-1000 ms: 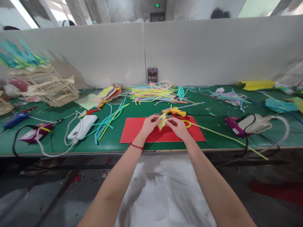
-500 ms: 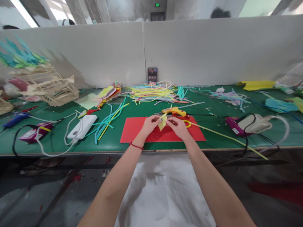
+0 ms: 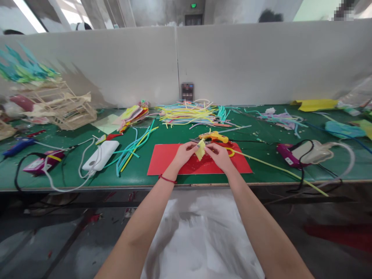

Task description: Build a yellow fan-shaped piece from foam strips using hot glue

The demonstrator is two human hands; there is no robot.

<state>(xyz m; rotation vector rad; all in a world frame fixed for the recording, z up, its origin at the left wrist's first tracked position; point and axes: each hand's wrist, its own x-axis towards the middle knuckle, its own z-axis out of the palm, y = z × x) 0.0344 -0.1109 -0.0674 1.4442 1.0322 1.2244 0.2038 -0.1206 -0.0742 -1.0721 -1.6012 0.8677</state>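
Observation:
Both hands meet over a red sheet on the green table. A small pale yellow fringed piece is pinched between them. My left hand grips its left edge with closed fingers, and my right hand grips its right edge, fingers also closed. A yellow glue gun lies just behind the hands. A thin yellow stick runs from near my right hand toward the table's front right.
A pile of coloured strips lies at the back centre, teal strips and a white power bank with cables to the left. A wooden frame model stands far left. A pink device and a beige shape sit right.
The yellow piece has tilted slightly between the fingers; both hands stay in the same place over the red sheet.

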